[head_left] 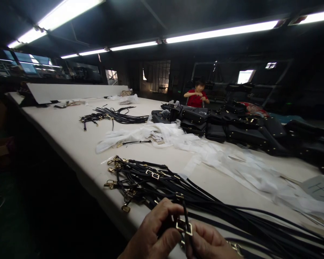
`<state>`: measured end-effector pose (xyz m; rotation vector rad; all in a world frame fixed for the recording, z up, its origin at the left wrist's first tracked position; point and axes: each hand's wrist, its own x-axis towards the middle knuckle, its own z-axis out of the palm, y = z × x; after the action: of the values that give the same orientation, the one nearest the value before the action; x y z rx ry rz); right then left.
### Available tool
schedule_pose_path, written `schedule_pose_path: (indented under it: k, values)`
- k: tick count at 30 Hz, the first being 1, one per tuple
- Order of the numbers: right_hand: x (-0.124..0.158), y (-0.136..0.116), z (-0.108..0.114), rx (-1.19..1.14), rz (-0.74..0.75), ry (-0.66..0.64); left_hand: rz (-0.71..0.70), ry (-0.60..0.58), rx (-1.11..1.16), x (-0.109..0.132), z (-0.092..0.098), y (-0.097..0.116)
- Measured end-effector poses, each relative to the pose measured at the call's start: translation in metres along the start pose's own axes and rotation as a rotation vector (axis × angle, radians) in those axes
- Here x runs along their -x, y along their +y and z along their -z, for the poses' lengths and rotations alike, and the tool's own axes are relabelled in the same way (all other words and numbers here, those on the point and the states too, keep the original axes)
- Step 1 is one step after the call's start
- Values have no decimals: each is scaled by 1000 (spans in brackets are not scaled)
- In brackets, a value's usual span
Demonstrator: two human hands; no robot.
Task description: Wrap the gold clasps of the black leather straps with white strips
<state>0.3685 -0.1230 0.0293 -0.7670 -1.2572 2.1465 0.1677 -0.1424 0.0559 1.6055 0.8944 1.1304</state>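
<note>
Low in the head view, both my hands are close together at the table's near edge. My left hand (158, 230) pinches a black strap beside a gold rectangular buckle (184, 226). On the right of the buckle, my right hand (207, 239) is closed on the same black strap (186, 210), which stands up between the hands. Just beyond them lies a large bundle of black straps (162, 185) with gold clasps at its left end. The lower part of the held strap is hidden by my fingers.
Black bags with gold studs (194, 118) are piled at the right back. White wrapping sheets (162, 135) lie across the middle of the table (59, 126). A second bundle of black straps (124, 115) lies farther off. A person in red (196, 97) is behind the bags.
</note>
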Motion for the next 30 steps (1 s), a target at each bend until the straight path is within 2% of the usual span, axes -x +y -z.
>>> schedule_pose_path:
  k: [3,6,10,13,15,17,19,22,24,27,30]
  values:
    - [-2,-21,0,191,67,57,-11,-111,-114,-7,1,5]
    - [-2,-31,-2,306,128,238,-55,-168,-183,-15,2,10]
    - [0,-28,-18,393,324,507,-46,-147,-217,-22,-7,20]
    - [0,-22,-30,590,534,581,-32,-115,-202,-24,-19,25]
    - [-2,-20,-32,614,596,607,5,-96,-169,-26,-28,22]
    - [-3,-19,-27,487,575,667,103,-93,-98,-29,-36,11]
    - [-3,-21,-19,246,515,705,228,-119,40,-30,-43,-6]
    - [1,-25,-5,-235,453,616,363,-198,295,-29,-51,-29]
    - [4,-29,2,-497,434,543,452,-245,411,-27,-54,-37]
    - [8,-33,9,-694,452,457,564,-270,456,-26,-58,-42]
    - [12,-31,15,-720,469,403,576,-235,427,-27,-60,-46]
